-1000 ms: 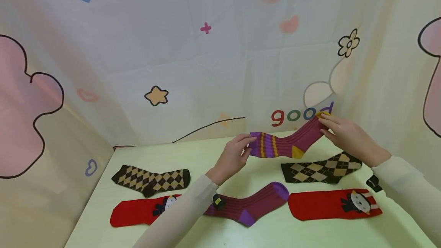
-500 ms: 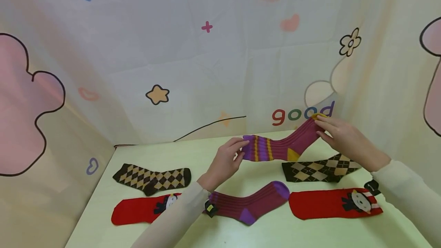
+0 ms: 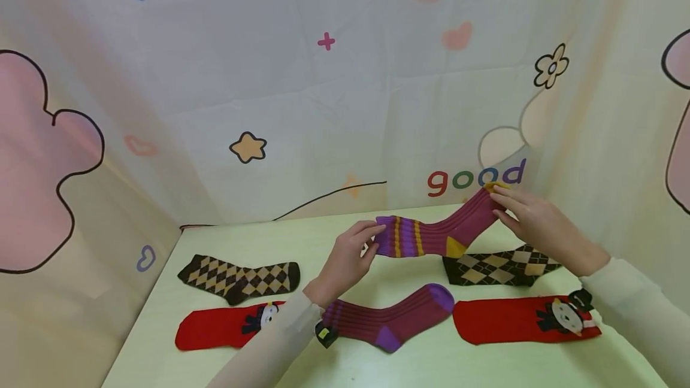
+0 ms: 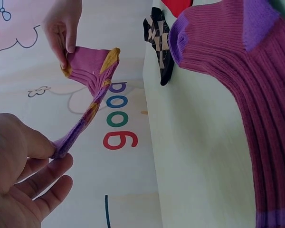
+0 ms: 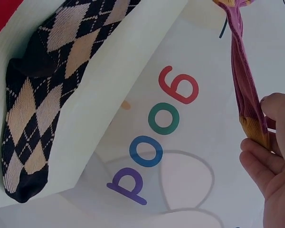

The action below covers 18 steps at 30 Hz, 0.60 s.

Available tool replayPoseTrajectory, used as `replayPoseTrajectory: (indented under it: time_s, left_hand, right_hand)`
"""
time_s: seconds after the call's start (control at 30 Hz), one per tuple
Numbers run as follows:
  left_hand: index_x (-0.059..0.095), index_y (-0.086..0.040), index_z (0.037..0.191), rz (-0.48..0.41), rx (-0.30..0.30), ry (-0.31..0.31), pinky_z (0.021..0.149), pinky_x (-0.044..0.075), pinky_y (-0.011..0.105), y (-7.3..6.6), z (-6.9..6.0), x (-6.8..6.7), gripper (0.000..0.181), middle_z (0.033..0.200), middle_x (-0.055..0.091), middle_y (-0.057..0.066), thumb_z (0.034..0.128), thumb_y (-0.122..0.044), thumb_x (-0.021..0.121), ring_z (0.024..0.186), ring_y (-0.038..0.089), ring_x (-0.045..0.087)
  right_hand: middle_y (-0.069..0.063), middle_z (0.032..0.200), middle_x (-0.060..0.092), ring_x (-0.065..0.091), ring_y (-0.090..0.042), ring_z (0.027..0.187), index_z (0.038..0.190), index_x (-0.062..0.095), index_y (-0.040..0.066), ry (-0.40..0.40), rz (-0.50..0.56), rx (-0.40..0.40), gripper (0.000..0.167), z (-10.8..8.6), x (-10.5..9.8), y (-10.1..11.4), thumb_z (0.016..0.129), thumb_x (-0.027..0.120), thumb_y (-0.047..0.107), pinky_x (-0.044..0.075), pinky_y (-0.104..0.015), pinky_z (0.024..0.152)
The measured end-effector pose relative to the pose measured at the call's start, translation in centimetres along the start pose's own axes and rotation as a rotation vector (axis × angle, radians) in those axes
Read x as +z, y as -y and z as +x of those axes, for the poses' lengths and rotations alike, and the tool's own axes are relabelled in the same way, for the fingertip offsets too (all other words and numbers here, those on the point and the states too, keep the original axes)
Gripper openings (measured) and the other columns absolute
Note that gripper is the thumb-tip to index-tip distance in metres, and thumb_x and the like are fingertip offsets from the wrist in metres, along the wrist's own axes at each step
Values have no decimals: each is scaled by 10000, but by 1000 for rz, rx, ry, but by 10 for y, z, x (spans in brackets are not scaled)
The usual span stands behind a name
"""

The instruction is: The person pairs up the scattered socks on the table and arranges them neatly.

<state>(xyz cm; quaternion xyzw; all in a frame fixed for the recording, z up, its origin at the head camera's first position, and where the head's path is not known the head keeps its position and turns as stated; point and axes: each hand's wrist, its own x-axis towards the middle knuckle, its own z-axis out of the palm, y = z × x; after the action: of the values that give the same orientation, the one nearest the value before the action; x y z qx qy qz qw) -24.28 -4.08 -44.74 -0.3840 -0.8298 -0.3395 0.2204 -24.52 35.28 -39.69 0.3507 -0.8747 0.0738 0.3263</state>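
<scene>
Note yellow-heeled, ribbed maroon knit sock (image 3: 433,237), pinched at cuff by left hand (image 3: 344,261) and at toe by right hand (image 3: 541,227); shifted slightly left and lower; suspended above pale-green bench (image 3: 431,370), presumably still mid-handling.

A striped sock (image 3: 435,237) is stretched midair.

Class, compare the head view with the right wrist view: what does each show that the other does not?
Head view only: the left hand and the purple-heeled sock. Right wrist view only: the whole dark toe of the argyle sock nearest the right hand. Both: that hand pinching the yellow-toed sock, with the printed "good" lettering.
</scene>
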Motion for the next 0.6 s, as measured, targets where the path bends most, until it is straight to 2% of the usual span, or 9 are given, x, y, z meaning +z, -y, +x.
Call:
replayPoseTrajectory:
  time_s: [0.33,0.4,0.47,0.53,0.57,0.6]
  left_hand:
    - [690,22,1271,-9,13,-15,743,591,270,-2,-8,0,360,1245,657,130,915,74,711,904,171,682]
    - [692,15,1271,-8,8,-15,748,586,254,-2,-10,-1,364,1247,659,124,914,75,713,902,166,684]
    - [692,9,1276,-5,5,-13,754,581,241,-1,-11,-2,366,1252,657,117,916,70,714,905,158,683]
    - [690,12,1278,-14,4,-14,753,589,261,0,-13,-2,366,1254,656,119,918,72,711,905,161,684]
    - [689,15,1278,-18,3,-14,749,594,276,0,-14,-2,365,1255,656,122,919,74,709,903,163,684]
    - [688,17,1279,-23,2,-14,745,598,294,0,-15,-2,364,1256,655,125,920,76,706,902,167,683]
  right_hand:
    - [-301,1218,677,672,-489,1060,1202,688,-113,-8,18,11,527,-2,0,9,714,870,-29,570,-570,797]
    - [-298,1213,680,677,-484,1051,1201,690,-110,-25,24,2,407,-3,2,10,881,814,108,570,-572,792]
    - [-296,1206,683,679,-480,1042,1198,693,-106,-42,32,-4,428,-4,4,10,1015,670,280,565,-587,785]
    - [-294,1203,685,680,-475,1036,1193,696,-103,-51,38,-5,532,-5,6,11,1065,523,384,562,-597,780]
    - [-294,1203,685,680,-473,1033,1194,696,-102,-51,39,-4,523,-5,6,11,1062,536,378,563,-597,777]
    - [-293,1205,684,681,-469,1032,1197,694,-103,-45,37,-1,457,-5,6,13,1033,629,318,567,-592,775]
